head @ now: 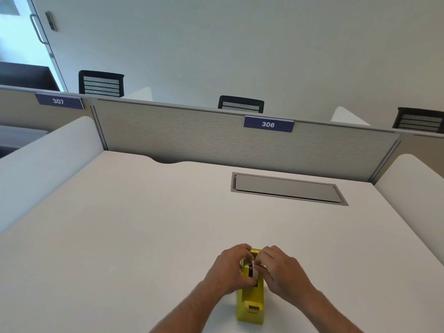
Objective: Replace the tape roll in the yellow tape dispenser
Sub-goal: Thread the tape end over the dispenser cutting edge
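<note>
The yellow tape dispenser [250,302] stands on the white desk [144,224] near its front edge, cutter end toward me. A tape roll [252,271] with a dark core sits upright in the dispenser's cradle. My left hand [227,269] curls around the dispenser's left side, fingertips on the roll. From the right, my right hand [280,269] pinches the same roll. The far end of the dispenser is mostly hidden behind my fingers.
A grey cable-hatch lid [288,188] is set into the desk at the back right. A fabric partition [192,138] with a "306" label [268,124] closes off the back. White side dividers [43,164] flank the desk. Black chairs [101,84] stand beyond.
</note>
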